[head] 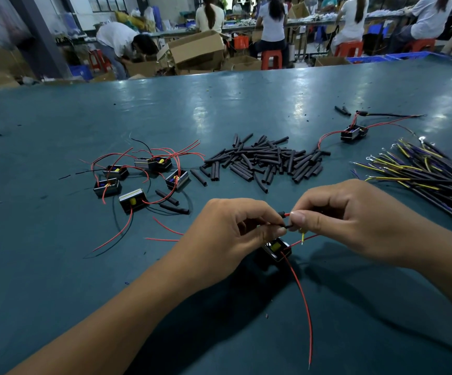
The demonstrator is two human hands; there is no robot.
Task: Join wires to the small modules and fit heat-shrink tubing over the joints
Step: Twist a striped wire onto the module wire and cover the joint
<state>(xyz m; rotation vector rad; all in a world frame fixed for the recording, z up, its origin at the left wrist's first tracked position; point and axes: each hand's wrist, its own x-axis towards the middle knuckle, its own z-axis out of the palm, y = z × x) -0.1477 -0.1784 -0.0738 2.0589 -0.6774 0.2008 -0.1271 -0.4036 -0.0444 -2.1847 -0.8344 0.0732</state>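
My left hand (227, 234) and my right hand (354, 220) meet above the green table, near its front. Between their fingertips they pinch thin wires and a short black heat-shrink tube (284, 214) with a red wire end showing. A small black module (276, 249) with a yellow part hangs just below the fingers. Its long red wire (304, 307) trails toward me. A yellow wire tip pokes down under my right thumb.
Several black modules with red wires (138, 177) lie at the left. A pile of black heat-shrink tubes (265, 161) sits in the middle. A bundle of black, yellow and purple wires (430, 174) lies at the right, a wired module (353, 132) behind it. People work at benches beyond.
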